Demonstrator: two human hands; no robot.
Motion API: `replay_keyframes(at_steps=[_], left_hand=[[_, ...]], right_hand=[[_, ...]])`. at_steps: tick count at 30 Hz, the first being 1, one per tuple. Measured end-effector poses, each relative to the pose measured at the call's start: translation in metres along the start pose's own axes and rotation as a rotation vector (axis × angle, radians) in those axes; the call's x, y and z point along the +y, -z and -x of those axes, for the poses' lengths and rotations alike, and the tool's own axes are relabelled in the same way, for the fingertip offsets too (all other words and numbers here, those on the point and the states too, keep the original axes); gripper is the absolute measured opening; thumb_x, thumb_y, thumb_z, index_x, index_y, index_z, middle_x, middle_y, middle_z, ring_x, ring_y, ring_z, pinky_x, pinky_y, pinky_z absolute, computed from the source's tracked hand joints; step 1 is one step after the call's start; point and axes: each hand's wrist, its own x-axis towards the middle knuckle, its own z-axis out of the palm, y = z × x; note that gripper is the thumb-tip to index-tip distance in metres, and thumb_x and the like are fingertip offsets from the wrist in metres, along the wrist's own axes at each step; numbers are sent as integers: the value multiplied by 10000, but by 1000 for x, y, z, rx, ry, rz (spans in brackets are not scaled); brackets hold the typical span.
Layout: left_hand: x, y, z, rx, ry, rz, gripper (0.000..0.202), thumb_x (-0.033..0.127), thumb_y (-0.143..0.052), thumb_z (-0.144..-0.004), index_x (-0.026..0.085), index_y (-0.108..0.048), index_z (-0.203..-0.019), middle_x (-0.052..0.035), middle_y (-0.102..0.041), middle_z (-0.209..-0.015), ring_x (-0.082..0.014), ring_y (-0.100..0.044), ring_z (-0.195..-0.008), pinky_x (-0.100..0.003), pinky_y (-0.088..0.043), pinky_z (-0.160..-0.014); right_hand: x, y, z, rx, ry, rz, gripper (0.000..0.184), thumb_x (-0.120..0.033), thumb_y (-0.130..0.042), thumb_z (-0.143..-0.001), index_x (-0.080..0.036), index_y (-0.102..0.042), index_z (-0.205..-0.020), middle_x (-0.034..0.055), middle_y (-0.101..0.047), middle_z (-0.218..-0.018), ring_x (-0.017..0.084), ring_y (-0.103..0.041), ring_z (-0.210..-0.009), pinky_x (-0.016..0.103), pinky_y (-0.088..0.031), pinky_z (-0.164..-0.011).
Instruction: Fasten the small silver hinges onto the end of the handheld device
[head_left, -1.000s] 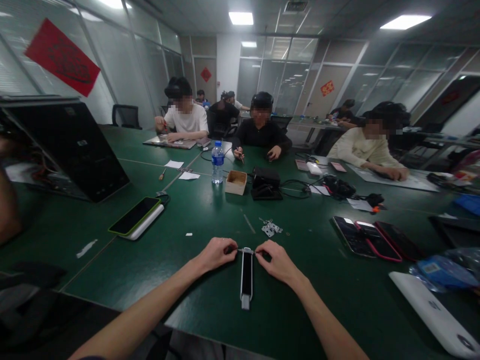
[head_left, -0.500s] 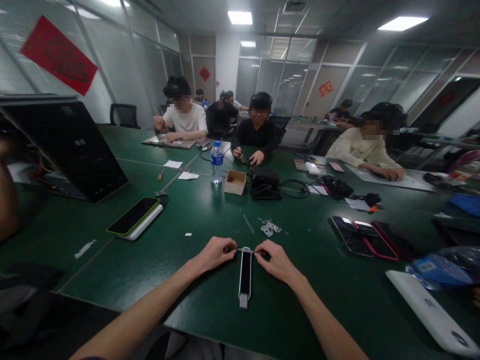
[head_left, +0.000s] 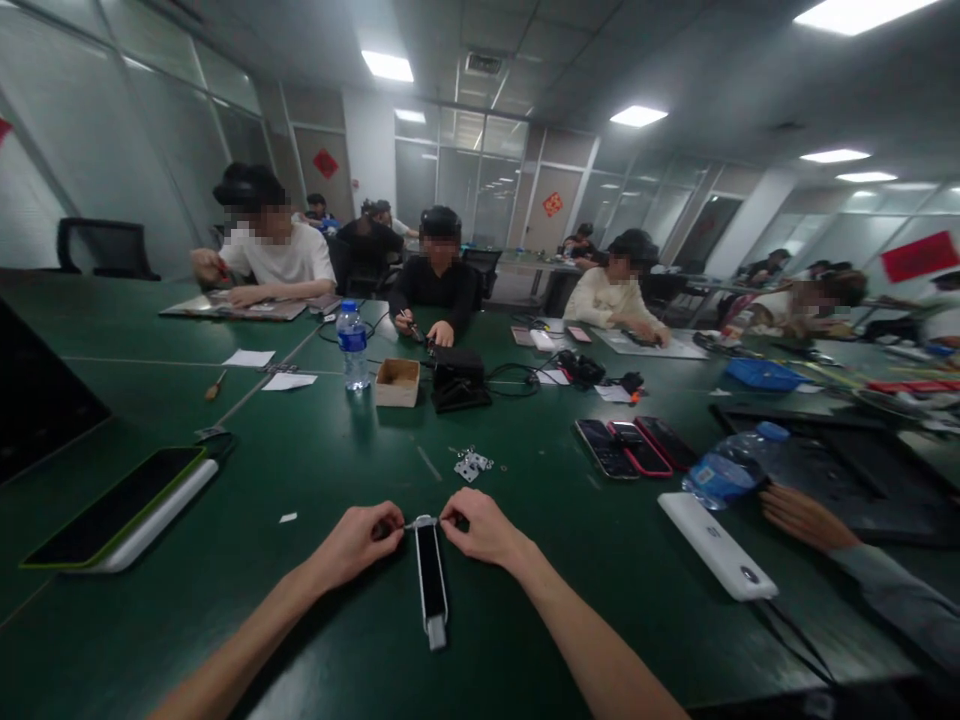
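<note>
A narrow black device with a silver frame (head_left: pixel 431 578) lies lengthwise on the green table (head_left: pixel 315 460) in front of me. My left hand (head_left: pixel 358 540) is closed in a pinch on a thin dark tool whose metal tip reaches the device's far end. My right hand (head_left: pixel 480 526) is also pinched at that far end, fingertips on its top corner; what they hold is too small to make out. Small metal brackets (head_left: pixel 472 464) lie just beyond the hands.
A phone on a white power bank (head_left: pixel 120 510) lies left. Three phones (head_left: pixel 637 446), a white power bank (head_left: pixel 716 545) and a lying water bottle (head_left: pixel 731 470) are right, by a neighbour's hand (head_left: pixel 799 515). An upright bottle (head_left: pixel 351 345), a cardboard box (head_left: pixel 397 382) and seated people are across the table.
My head has turned right: the black panel on the left has almost left the view, and the neighbour's hand and lying bottle have come in. Both hands stay pinched at the device's far end.
</note>
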Motion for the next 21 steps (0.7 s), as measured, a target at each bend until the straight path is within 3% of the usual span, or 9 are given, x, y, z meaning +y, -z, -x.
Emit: replay_keyframes(at_steps=[5, 11, 16, 21], left_hand=[[-12, 2, -3, -16, -34, 101, 177, 303, -550, -829, 167, -654, -870, 18, -666, -767, -125, -575, -661, -198, -413, -618], [-31, 4, -12, -31, -238, 196, 247, 382, -600, -854, 160, -702, -815, -33, -707, -821, -151, -638, -759, -221, -462, -734], [-32, 9, -18, -54, -444, 55, 269, 379, -545, -906, 160, -696, -867, -56, -694, -845, -152, -621, -805, -228, -454, -768], [-16, 25, -20, -135, -651, -202, 277, 256, -408, -977, 174, -667, -920, -80, -685, -921, -159, -573, -809, -249, -420, -755]], right_hand=[[1, -2, -1, -24, 19, 20, 32, -145, -583, -800, -171, -602, -796, 9, -612, -755, 130, -534, -723, 258, -421, -709], [3, -5, -1, -31, 20, -13, 73, -128, -545, -826, -173, -602, -834, 24, -607, -785, 144, -532, -747, 275, -413, -710], [0, -4, 0, -56, -23, -42, 93, -123, -516, -841, -172, -594, -836, 27, -603, -800, 145, -528, -744, 283, -415, -704], [0, -4, 2, -53, -41, -46, 111, -137, -486, -865, -171, -590, -845, 30, -601, -831, 147, -531, -768, 290, -421, -723]])
